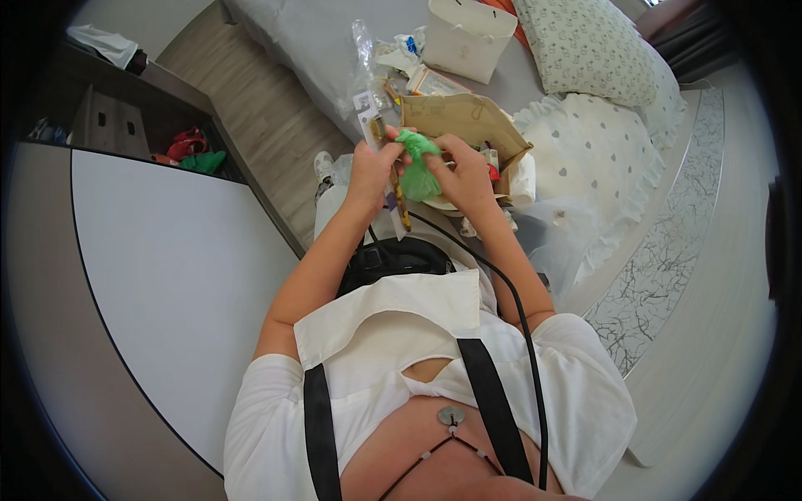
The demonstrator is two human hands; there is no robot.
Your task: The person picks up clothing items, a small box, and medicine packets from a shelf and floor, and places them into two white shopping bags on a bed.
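A crumpled, thin green plastic bag [420,174] is between my two hands. My left hand [372,171] pinches its left side, thumb and fingers closed. From the other side my right hand [468,177] grips it, thumb and fingers pressed into the plastic. A long narrow package with white, yellow and purple parts [399,204] runs past my left hand; whether that hand also holds it I cannot tell. Just beyond my hands stands an open brown paper bag [455,115] with small items inside, one of them red.
Farther on the bed [309,54] are a white paper bag [469,40], clear plastic packaging [361,58] and an orange-and-white box [436,83]. Patterned pillows [585,50] lie to the right. A black cable [510,292] crosses my right side. An open drawer unit [117,125] stands left.
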